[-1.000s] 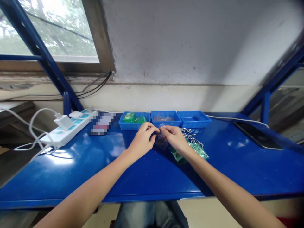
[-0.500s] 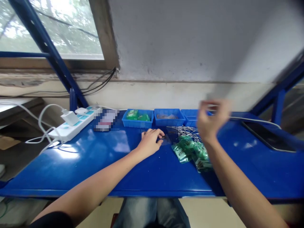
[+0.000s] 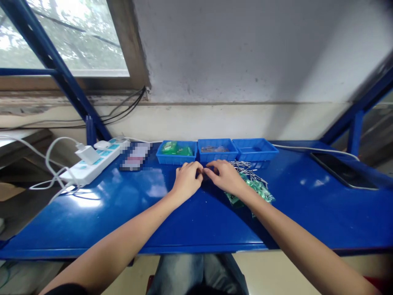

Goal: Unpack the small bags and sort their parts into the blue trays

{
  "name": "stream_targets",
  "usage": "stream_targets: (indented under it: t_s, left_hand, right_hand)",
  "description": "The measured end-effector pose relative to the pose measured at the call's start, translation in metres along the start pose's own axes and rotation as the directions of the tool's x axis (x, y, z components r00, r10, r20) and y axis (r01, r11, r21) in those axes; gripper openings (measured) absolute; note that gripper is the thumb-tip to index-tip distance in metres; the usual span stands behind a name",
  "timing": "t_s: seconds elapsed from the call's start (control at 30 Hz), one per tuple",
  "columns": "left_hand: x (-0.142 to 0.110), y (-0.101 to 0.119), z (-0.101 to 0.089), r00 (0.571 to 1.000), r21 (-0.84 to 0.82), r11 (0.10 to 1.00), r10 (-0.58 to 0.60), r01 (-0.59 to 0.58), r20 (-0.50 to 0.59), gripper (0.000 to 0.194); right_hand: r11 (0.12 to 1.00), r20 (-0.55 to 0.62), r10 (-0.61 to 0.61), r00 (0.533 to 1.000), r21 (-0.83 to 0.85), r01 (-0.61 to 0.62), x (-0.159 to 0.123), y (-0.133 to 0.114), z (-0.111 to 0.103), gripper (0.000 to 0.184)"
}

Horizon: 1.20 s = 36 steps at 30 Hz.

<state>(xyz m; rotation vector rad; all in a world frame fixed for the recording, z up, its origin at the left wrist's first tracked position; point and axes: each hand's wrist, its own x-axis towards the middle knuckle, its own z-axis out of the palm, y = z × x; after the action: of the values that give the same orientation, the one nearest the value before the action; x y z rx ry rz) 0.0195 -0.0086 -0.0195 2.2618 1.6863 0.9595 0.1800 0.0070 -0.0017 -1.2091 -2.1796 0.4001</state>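
My left hand (image 3: 188, 179) and my right hand (image 3: 226, 177) meet over the middle of the table, fingertips almost touching. Both are closed with bent fingers, pinching at one spot; whatever lies between the fingertips is hidden or too small to name. Under and beside my right forearm lies a heap of green printed packets (image 3: 259, 189). Thin metal rods (image 3: 242, 166) are piled loosely behind them, partly covered by my right hand.
Along the wall stand three blue bins: one with green packets (image 3: 159, 158), one with clear small bags (image 3: 217, 156), one bare inside (image 3: 257, 156). A power strip (image 3: 82, 172) with cables and a blurred-out phone-like item (image 3: 136, 156) lie left; a dark tablet-like device (image 3: 344, 171) lies right.
My right hand has come down and left from its raised place near the right bin to meet my left hand. The small clear bag seen by my left fingers is now hidden.
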Motion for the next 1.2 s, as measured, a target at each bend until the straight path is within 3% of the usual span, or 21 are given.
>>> stream_targets:
  t_s: [0.1,0.27,0.37,0.47,0.6,0.67,0.77,0.83,0.93,1.03,1.13,1.2]
  left_hand:
    - [0.002,0.002,-0.006,0.993,-0.118,0.990,0.062,-0.074,-0.101,0.017]
    - [0.001,0.008,-0.014,0.970,-0.188,0.969,0.121,-0.162,-0.211,0.017]
    - [-0.001,0.011,-0.014,0.953,-0.209,0.958,0.134,-0.195,-0.274,0.017]
    - [-0.001,0.012,-0.016,0.930,-0.233,0.942,0.154,-0.240,-0.335,0.019]
    - [0.000,0.013,-0.018,0.929,-0.241,0.939,0.155,-0.245,-0.337,0.023]
    - [0.001,0.012,-0.018,0.944,-0.259,0.943,0.126,-0.210,-0.306,0.024]
    - [0.003,0.010,-0.016,0.984,-0.420,0.905,-0.003,-0.073,-0.176,0.019]
    - [0.005,0.009,-0.015,0.992,-0.601,0.795,-0.121,0.082,-0.025,0.026]
    - [0.008,0.008,-0.013,0.962,-0.759,0.601,-0.242,0.250,0.126,0.042]
    - [0.009,0.007,-0.012,0.962,-0.777,0.590,-0.262,0.220,0.074,0.023]
    - [0.008,0.008,-0.014,0.978,-0.690,0.720,-0.189,0.074,-0.093,0.009]
    - [0.005,0.010,-0.016,0.975,-0.546,0.835,-0.067,-0.063,-0.214,0.007]
  right_hand:
    - [0.932,0.097,0.170,0.981,0.307,-0.192,0.003,0.000,0.001,0.035]
    - [0.623,0.102,0.291,0.951,0.734,-0.270,0.006,-0.001,0.003,0.026]
    - [0.543,0.153,0.357,0.921,0.769,-0.338,0.006,-0.001,0.002,0.036]
    - [0.532,0.246,0.337,0.909,0.747,-0.400,0.005,-0.002,-0.001,0.028]
    - [0.468,0.219,0.304,0.927,0.813,-0.345,0.004,-0.004,-0.009,0.022]
    - [0.500,0.137,0.306,0.942,0.819,-0.282,0.003,-0.005,-0.013,0.022]
    - [0.701,-0.041,0.208,0.977,0.703,-0.120,0.000,-0.007,-0.016,0.017]
    - [0.831,-0.160,0.093,0.983,0.556,0.012,-0.003,-0.009,-0.015,0.010]
    - [0.925,-0.246,-0.025,0.969,0.362,0.115,-0.007,-0.011,-0.012,0.007]
    - [0.952,-0.228,-0.070,0.971,0.277,0.133,-0.007,-0.010,-0.010,0.015]
    - [0.950,-0.177,-0.044,0.983,0.296,0.095,-0.003,-0.005,-0.011,0.019]
    - [0.910,-0.114,0.055,0.992,0.415,-0.003,0.000,-0.003,-0.011,0.019]
